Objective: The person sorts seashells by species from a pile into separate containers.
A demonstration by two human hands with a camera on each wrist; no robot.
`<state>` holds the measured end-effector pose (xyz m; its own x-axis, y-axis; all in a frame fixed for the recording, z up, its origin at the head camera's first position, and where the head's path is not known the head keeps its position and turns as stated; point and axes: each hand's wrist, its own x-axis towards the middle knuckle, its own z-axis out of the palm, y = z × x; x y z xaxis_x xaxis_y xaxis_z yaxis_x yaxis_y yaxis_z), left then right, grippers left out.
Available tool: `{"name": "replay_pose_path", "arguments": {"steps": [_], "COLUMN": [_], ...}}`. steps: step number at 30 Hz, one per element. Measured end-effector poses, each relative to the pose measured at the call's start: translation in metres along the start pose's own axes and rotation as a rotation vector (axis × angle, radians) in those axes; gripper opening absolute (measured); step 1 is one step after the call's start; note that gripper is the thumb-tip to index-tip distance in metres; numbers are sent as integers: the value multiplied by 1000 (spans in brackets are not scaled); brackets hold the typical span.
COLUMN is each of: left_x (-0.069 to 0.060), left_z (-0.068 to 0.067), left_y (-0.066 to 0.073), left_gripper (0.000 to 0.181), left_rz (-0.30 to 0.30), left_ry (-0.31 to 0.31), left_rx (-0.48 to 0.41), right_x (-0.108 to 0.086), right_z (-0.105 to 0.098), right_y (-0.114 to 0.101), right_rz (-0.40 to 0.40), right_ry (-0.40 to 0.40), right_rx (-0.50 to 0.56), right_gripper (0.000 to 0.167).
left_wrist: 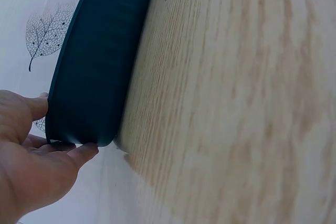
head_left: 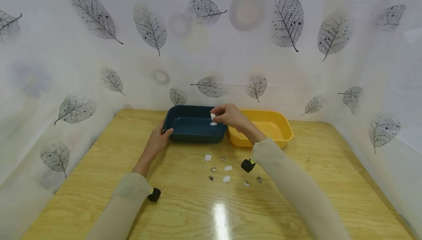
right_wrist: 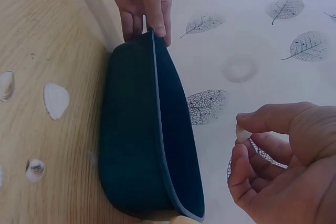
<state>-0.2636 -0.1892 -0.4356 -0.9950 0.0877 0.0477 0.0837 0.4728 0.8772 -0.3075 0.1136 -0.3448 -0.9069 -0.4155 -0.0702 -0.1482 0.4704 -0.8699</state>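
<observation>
A dark teal plastic basin (head_left: 194, 138) stands at the back of the wooden table. My left hand (head_left: 156, 141) holds its left end; the left wrist view shows the thumb at the rim (left_wrist: 68, 51) and the fingers against the end wall. Above the basin's right part, my right hand (head_left: 230, 116) pinches a white seashell (right_wrist: 242, 133) between thumb and fingertips. Just below that shell, another white shell (head_left: 213, 124) shows in the basin. On the table in front lie several loose shells, some white (head_left: 226, 179), others small and brownish (head_left: 211, 178).
A yellow basin (head_left: 280, 143) stands right beside the teal one, partly behind my right forearm. Behind both hangs a white curtain (head_left: 211, 60) with a leaf print. Black wrist devices (head_left: 248, 165) are worn at both sleeves.
</observation>
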Motion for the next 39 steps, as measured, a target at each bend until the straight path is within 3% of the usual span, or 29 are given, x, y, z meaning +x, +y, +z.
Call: {"name": "replay_pose_path", "arguments": {"steps": [4, 16, 22, 30, 39], "left_x": [0, 0, 1, 1, 2], "left_z": [1, 1, 0, -1, 0], "left_y": [0, 0, 1, 1, 0], "left_gripper": [69, 69, 69, 69, 69], "left_rz": [-8, -27, -25, -39, -33], "left_ry": [2, 12, 7, 0, 3], "left_rx": [-7, -2, 5, 28, 24], "right_x": [11, 43, 50, 40, 2], "right_z": [5, 32, 36, 30, 19], "right_y": [-1, -5, 0, 9, 17], "right_rz": [-6, -105, -131, -192, -224], "right_ry": [10, 86, 183, 224, 143], "right_rx": [1, -124, -142, -113, -40], "right_gripper": [41, 38, 37, 34, 30]}}
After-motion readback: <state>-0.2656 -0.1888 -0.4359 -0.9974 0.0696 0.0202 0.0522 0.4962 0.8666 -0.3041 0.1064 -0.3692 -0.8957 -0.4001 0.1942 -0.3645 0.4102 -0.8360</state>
